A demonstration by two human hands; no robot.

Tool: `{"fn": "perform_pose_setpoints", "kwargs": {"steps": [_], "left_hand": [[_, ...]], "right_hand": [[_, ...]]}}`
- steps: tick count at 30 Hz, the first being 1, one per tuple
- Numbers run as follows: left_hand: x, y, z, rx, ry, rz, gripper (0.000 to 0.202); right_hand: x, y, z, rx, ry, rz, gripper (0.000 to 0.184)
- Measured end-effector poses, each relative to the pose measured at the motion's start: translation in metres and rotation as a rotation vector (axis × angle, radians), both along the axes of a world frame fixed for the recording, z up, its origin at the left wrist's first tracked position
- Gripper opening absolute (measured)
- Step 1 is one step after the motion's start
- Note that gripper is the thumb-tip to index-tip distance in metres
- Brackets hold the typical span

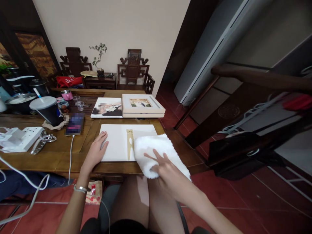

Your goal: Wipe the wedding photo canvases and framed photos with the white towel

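Cloth (151,142) over the right end of that white panel (114,143) looks light, floppy and super soft, so tbh I'd grab its near fold, right hand (167,167) on top with fingers spread, left hand (98,148) on the panel's left edge, fingers close together.

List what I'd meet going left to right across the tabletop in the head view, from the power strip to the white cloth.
White power strip → phone → left hand → tan cat-faced strip → white cloth. Overlapping items are left out.
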State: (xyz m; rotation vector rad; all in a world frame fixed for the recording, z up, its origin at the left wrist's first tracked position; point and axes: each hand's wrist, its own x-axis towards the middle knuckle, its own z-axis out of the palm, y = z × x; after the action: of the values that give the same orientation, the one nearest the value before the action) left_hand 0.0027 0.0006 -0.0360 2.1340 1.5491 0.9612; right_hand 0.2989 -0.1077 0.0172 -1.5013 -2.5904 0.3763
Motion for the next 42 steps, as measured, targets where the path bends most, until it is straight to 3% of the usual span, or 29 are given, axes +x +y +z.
{"fn": "perform_pose_setpoints", "kwargs": {"steps": [5, 8, 10, 12, 15, 19, 21, 23, 26, 29, 32, 34, 37, 40, 42], "left_hand": [[0.0, 0.0, 0.0, 0.005, -0.009, 0.005, 0.047], [0.0, -0.001, 0.001, 0.003, -0.001, 0.005, 0.049], [0.0, -0.002, 0.002, 0.001, 0.008, 0.008, 0.049], [0.0, -0.002, 0.003, 0.001, 0.012, 0.009, 0.048], [0.001, -0.003, 0.003, 0.004, 0.008, 0.005, 0.048], [0.003, -0.003, 0.002, 0.006, 0.01, 0.009, 0.049], [0.003, -0.003, 0.001, 0.009, 0.019, 0.011, 0.049], [0.003, -0.002, 0.0, 0.009, 0.031, 0.007, 0.05], [0.002, -0.001, 0.0, 0.002, 0.046, 0.0, 0.051], [0.002, -0.001, 0.0, -0.002, 0.04, -0.002, 0.051], [0.003, -0.002, 0.003, -0.002, -0.011, -0.002, 0.051], [0.003, -0.003, 0.006, 0.004, -0.095, 0.018, 0.051], [0.002, -0.005, 0.012, 0.032, -0.304, 0.101, 0.052], [0.001, -0.006, 0.012, 0.066, -0.391, 0.195, 0.052], [0.0, -0.007, 0.007, 0.087, -0.296, 0.253, 0.051]], "right_hand": [[-0.003, 0.075, -0.005, 0.049, 0.062, -0.054, 0.052], [-0.025, 0.119, -0.004, 0.056, 0.046, -0.159, 0.054], [-0.045, 0.131, -0.003, 0.056, 0.043, -0.208, 0.054], [-0.062, 0.125, -0.002, 0.081, 0.044, -0.189, 0.053], [-0.074, 0.087, -0.001, 0.106, 0.016, -0.065, 0.049], [-0.058, 0.02, 0.01, 0.025, 0.005, 0.17, 0.043], [-0.044, 0.004, 0.018, -0.049, 0.045, 0.262, 0.045], [-0.033, 0.007, 0.022, -0.115, 0.092, 0.293, 0.051], [-0.03, 0.045, 0.019, -0.118, 0.106, 0.2, 0.055], [-0.051, 0.095, 0.011, -0.017, 0.055, 0.013, 0.053], [-0.087, 0.118, 0.006, 0.047, -0.017, -0.097, 0.053], [-0.109, 0.111, 0.005, 0.067, -0.071, -0.046, 0.049], [-0.126, 0.076, 0.004, 0.107, -0.066, 0.192, 0.038], [-0.112, 0.043, 0.008, 0.074, 0.019, 0.431, 0.034], [-0.088, 0.035, 0.011, 0.02, 0.099, 0.45, 0.039]]}}
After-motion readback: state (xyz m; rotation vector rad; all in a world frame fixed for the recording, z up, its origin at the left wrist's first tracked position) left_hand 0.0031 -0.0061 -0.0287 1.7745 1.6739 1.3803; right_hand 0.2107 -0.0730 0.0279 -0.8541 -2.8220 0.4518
